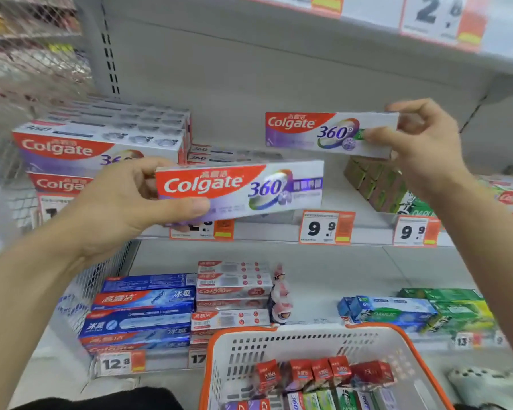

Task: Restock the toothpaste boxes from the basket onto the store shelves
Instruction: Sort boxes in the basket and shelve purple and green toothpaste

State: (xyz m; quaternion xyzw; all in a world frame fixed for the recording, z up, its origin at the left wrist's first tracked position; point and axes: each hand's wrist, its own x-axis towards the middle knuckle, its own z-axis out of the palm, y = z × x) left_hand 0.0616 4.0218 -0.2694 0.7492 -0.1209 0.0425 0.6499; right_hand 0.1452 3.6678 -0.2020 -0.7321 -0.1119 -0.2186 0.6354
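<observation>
My left hand [131, 202] grips the left end of a purple Colgate 360 box [264, 187], held level in front of the middle shelf [264, 232]. Higher and to the right, my right hand [421, 146] pinches the right end of a second Colgate 360 box [314, 131] above that shelf. A stack of the same boxes [101, 140] stands at the shelf's left end. The white basket with an orange rim [237, 335] sits low in front, holding several red and green toothpaste boxes [323, 374].
Green boxes [379, 182] lie on the middle shelf at right. On the lower shelf are blue Colgate boxes [142, 309], white and red boxes [231, 291] and green Darlie boxes [427, 309]. Price tags [326, 227] line the shelf edges. A wire mesh divider [27, 69] closes the left side.
</observation>
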